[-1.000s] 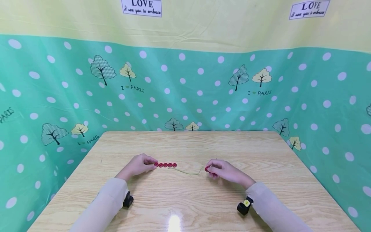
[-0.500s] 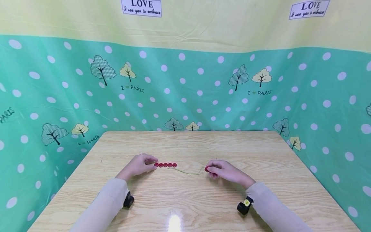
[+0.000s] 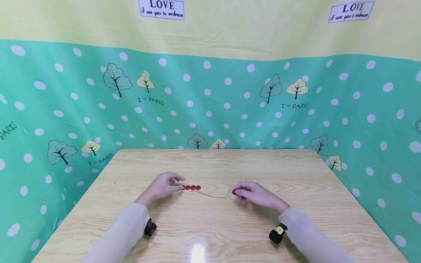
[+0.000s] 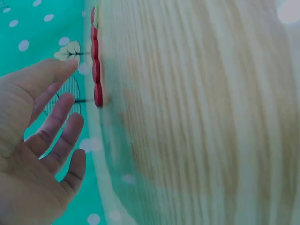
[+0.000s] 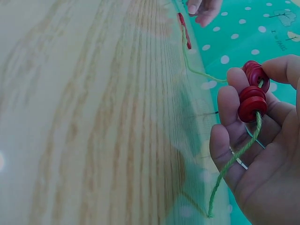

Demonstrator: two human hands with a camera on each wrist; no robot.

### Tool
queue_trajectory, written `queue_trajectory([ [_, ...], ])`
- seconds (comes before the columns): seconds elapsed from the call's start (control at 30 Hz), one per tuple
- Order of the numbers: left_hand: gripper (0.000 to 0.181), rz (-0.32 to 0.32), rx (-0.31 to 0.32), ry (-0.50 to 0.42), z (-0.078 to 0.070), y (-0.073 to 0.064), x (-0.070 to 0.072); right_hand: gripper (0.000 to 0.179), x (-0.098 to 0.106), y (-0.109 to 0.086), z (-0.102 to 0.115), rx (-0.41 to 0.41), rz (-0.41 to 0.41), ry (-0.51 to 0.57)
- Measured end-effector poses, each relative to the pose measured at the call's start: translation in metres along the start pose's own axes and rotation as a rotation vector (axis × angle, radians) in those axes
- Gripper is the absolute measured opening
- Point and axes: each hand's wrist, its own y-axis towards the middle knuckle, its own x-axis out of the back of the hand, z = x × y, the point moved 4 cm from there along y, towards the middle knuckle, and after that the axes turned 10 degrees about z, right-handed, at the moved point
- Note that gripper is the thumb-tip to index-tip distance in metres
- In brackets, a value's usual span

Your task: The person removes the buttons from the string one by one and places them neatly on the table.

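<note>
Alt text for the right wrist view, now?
A right hand holds red buttons threaded on a green string. Beyond it, a row of red buttons lies on a wooden table, with the left hand beside the row, partly in frame.

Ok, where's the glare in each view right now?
Head: white glare on the table, bottom centre, clear of the row of red discs. Left wrist: glare at top right. Right wrist: glare at the left edge, off the green string.

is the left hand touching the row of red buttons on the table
Apart: the left wrist view shows a clear gap between the left hand and the row of red buttons.
</note>
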Motion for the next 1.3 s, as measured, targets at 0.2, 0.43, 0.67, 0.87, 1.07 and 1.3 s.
queue_trajectory([
  [0.2, 0.026, -0.012, -0.056, -0.018, -0.018, 0.001, -0.006, 0.027, -0.001, 0.000, 0.001, 0.000, 0.000, -0.009],
  [0.43, 0.026, 0.008, -0.142, -0.039, -0.038, 0.003, -0.015, 0.027, -0.002, 0.001, 0.003, 0.010, 0.004, -0.008],
  [0.67, 0.026, 0.033, -0.241, -0.069, -0.056, 0.007, -0.027, 0.028, -0.003, 0.001, 0.004, 0.005, 0.004, -0.017],
  [0.87, 0.026, 0.075, -0.271, -0.084, -0.071, 0.010, -0.039, 0.028, -0.003, 0.002, 0.003, 0.006, 0.005, -0.023],
  [1.07, 0.026, 0.115, -0.308, -0.086, -0.084, 0.014, -0.051, 0.029, -0.003, 0.004, 0.002, 0.006, 0.007, -0.024],
  [1.3, 0.028, 0.141, -0.352, -0.095, -0.098, 0.018, -0.060, 0.030, -0.002, 0.005, 0.002, 0.008, 0.004, -0.039],
])
